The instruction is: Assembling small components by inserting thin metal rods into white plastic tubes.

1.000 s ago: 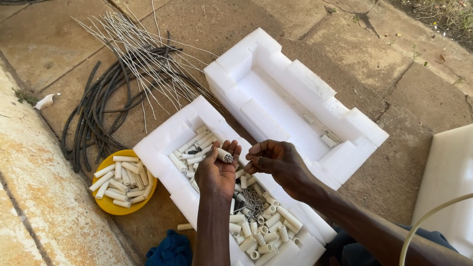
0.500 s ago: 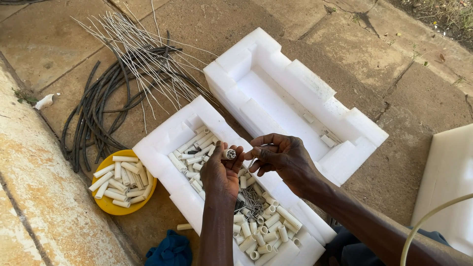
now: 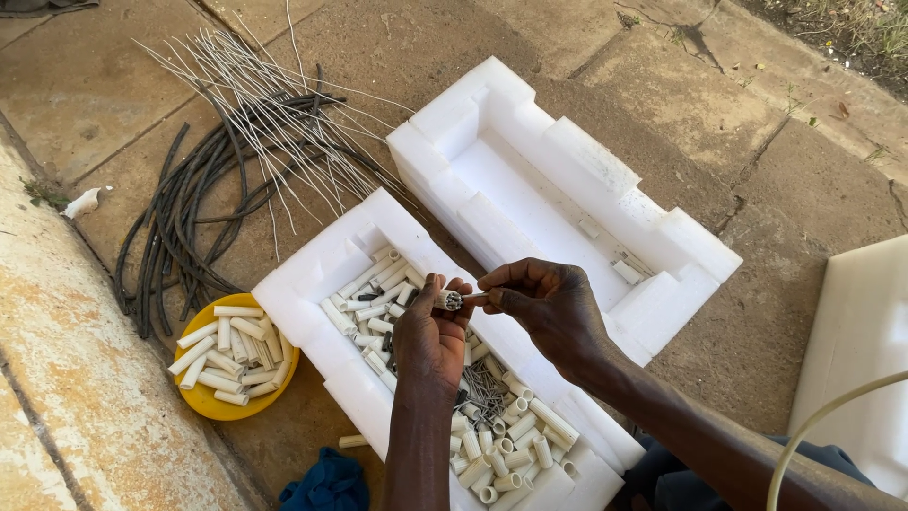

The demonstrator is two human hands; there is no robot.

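Tube — short, white, likely light, stiff plastic — is pinched in the left hand above the foam tray, while the right hand grips a thin pin at its mouth.

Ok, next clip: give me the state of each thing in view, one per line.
left hand: closed around a short white tube, held end-up
right hand: pinching a thin piece at the tube's open end
near foam tray: holds loose white tubes and small dark metal pieces
far foam tray: nearly bare, a few white bits inside
yellow bowl: filled with white tubes
black cables: lying in a loose coil
thin wires: fanned out across the cables
blue cloth: crumpled
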